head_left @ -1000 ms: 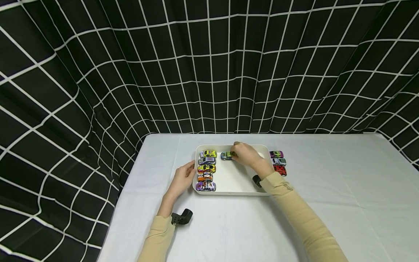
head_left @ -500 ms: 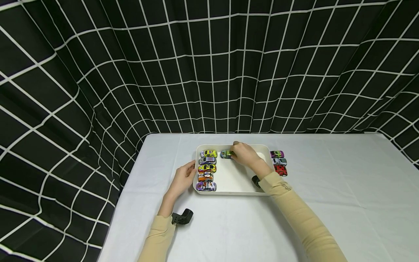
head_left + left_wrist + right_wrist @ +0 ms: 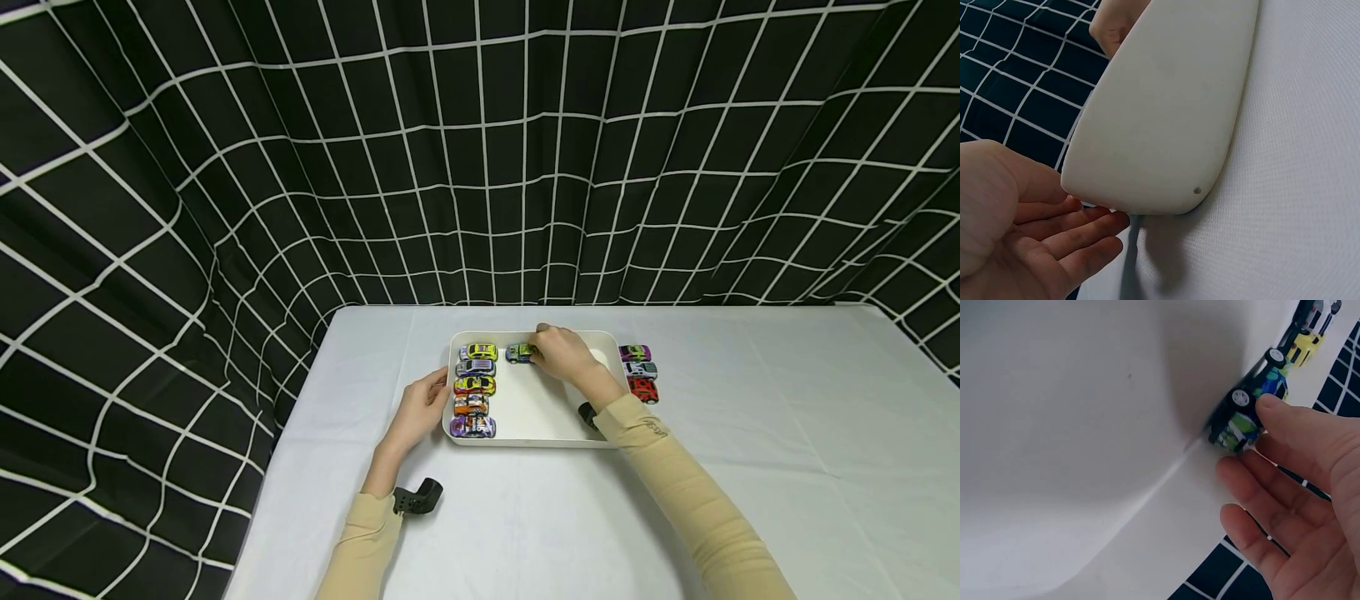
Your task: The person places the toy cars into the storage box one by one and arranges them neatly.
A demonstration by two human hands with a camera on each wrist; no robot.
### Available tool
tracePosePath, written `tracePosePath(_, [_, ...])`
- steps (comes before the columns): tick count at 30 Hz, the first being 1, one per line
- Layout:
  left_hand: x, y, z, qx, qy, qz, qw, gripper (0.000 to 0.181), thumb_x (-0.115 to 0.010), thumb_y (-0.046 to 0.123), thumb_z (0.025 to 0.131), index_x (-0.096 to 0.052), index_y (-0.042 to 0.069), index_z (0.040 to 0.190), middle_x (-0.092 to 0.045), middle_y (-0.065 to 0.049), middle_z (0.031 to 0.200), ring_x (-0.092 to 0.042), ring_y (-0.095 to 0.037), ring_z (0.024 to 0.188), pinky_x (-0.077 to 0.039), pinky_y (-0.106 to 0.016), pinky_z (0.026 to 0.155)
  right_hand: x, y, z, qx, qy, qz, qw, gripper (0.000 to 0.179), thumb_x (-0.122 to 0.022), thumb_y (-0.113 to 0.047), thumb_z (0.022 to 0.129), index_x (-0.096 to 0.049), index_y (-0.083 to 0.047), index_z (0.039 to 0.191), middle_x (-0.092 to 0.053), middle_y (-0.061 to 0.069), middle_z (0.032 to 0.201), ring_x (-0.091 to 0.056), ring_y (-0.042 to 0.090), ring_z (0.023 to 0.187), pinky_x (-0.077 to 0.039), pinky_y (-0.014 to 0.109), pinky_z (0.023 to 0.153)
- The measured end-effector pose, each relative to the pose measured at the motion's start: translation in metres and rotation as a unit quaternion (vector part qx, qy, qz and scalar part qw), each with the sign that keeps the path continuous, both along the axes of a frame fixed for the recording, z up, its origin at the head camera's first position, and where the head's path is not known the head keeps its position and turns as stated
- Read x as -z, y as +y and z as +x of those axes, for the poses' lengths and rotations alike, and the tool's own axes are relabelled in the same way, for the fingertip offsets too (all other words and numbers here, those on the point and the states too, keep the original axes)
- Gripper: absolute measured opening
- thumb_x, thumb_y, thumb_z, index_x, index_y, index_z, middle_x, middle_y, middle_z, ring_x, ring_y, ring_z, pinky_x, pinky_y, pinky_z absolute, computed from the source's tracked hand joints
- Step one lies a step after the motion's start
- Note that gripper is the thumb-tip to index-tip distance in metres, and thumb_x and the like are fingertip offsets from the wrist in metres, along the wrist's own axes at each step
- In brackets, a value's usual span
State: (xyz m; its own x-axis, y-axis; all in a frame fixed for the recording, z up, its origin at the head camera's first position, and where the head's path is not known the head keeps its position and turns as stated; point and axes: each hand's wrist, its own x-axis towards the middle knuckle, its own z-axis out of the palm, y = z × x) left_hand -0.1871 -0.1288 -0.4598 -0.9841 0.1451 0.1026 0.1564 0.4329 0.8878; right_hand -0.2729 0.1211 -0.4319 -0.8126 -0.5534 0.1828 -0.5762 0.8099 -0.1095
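Note:
In the head view a shallow white tray (image 3: 536, 443) sits on the table. My right hand (image 3: 562, 354) reaches into it and holds a blue-green toy car (image 3: 517, 353) near the back wall. The right wrist view shows the thumb against this toy car (image 3: 1254, 403), the fingers on its far side partly hidden; its wheels face the tray floor. My left hand (image 3: 420, 408) touches the tray's left end from outside, its fingers (image 3: 1079, 234) relaxed and fairly straight against the wall. Several toy cars stand in a column inside the left end, among them a yellow-red car (image 3: 474, 385).
Just outside the tray's right end stand three more toy cars: a purple-green car (image 3: 635, 353), a pale car (image 3: 640, 369) and a red car (image 3: 643, 390). A white cloth (image 3: 787, 467) covers the table. Behind it hangs a black curtain (image 3: 495, 167) with white grid lines.
The car in my right hand has shifted very slightly toward the tray's back wall. The tray has moved a tiny bit right; my left hand stays at its left end.

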Motion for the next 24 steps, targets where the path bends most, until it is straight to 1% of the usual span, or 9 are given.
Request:
tracePosePath(3, [-0.001, 0.001, 0.0, 0.001, 0.003, -0.003, 1.0, 0.04, -0.05, 0.0, 0.093, -0.043, -0.013, 0.13, -0.054, -0.029, 0.122, -0.058, -0.035, 0.106, -0.05, -0.034, 0.091, -0.002, 0.004, 0.001, -0.002, 0.002, -0.001, 1.0, 0.012, -0.072, -0.008, 0.079, -0.07, -0.003, 0.089, -0.059, 0.008, 0.08, -0.059, 0.023, 0.067, -0.054, 0.037, 0.063])
tracePosePath(9, [-0.002, 0.002, 0.002, -0.001, -0.004, -0.001, 1.0, 0.041, -0.05, 0.001, 0.093, -0.043, -0.012, 0.131, -0.053, -0.029, 0.123, -0.058, -0.036, 0.107, -0.05, -0.034, 0.091, -0.007, 0.013, 0.005, -0.016, 0.019, -0.015, 0.9996, 0.012, -0.073, -0.007, 0.077, -0.07, -0.002, 0.087, -0.06, 0.009, 0.081, -0.06, 0.023, 0.067, -0.055, 0.036, 0.064])
tracePosePath(11, [-0.002, 0.002, 0.002, -0.001, -0.002, -0.004, 1.0, 0.041, -0.05, 0.0, 0.093, -0.043, -0.013, 0.131, -0.052, -0.029, 0.123, -0.058, -0.036, 0.107, -0.05, -0.034, 0.091, -0.01, 0.016, 0.008, -0.014, 0.021, -0.019, 0.9995, 0.014, -0.072, -0.007, 0.077, -0.07, -0.001, 0.089, -0.06, 0.01, 0.082, -0.061, 0.025, 0.068, -0.055, 0.038, 0.064])
tracePosePath(16, [-0.003, 0.001, 0.002, -0.006, -0.012, -0.006, 0.9999, 0.041, -0.05, 0.002, 0.093, -0.043, -0.011, 0.132, -0.052, -0.028, 0.124, -0.058, -0.034, 0.108, -0.049, -0.034, 0.092, -0.02, 0.025, 0.016, 0.005, 0.03, -0.013, 0.9994, 0.019, -0.072, -0.009, 0.078, -0.069, 0.0, 0.095, -0.061, 0.01, 0.086, -0.062, 0.029, 0.07, -0.055, 0.041, 0.065])
tracePosePath(18, [-0.003, 0.001, 0.002, -0.007, -0.015, -0.006, 0.9998, 0.041, -0.05, 0.003, 0.093, -0.043, -0.01, 0.132, -0.052, -0.028, 0.125, -0.058, -0.034, 0.108, -0.049, -0.034, 0.092, -0.024, 0.029, 0.019, 0.003, 0.039, -0.013, 0.9992, 0.02, -0.073, -0.009, 0.078, -0.069, 0.0, 0.095, -0.061, 0.011, 0.086, -0.063, 0.029, 0.071, -0.055, 0.041, 0.066])
tracePosePath(21, [-0.003, 0.001, 0.002, -0.005, -0.006, -0.009, 0.9999, 0.041, -0.049, 0.002, 0.093, -0.043, -0.011, 0.131, -0.052, -0.029, 0.124, -0.058, -0.036, 0.108, -0.05, -0.036, 0.091, -0.028, 0.036, 0.023, -0.002, 0.052, -0.023, 0.9984, 0.02, -0.073, -0.007, 0.077, -0.069, 0.003, 0.094, -0.061, 0.012, 0.086, -0.063, 0.028, 0.071, -0.055, 0.041, 0.068])
tracePosePath(24, [-0.003, 0.001, 0.002, -0.005, -0.007, -0.007, 0.9999, 0.04, -0.049, 0.001, 0.093, -0.043, -0.011, 0.131, -0.052, -0.029, 0.124, -0.058, -0.035, 0.107, -0.05, -0.036, 0.091, -0.031, 0.044, 0.028, -0.002, 0.062, -0.024, 0.9978, 0.019, -0.074, -0.006, 0.077, -0.069, 0.004, 0.092, -0.061, 0.012, 0.085, -0.063, 0.028, 0.071, -0.055, 0.041, 0.069])
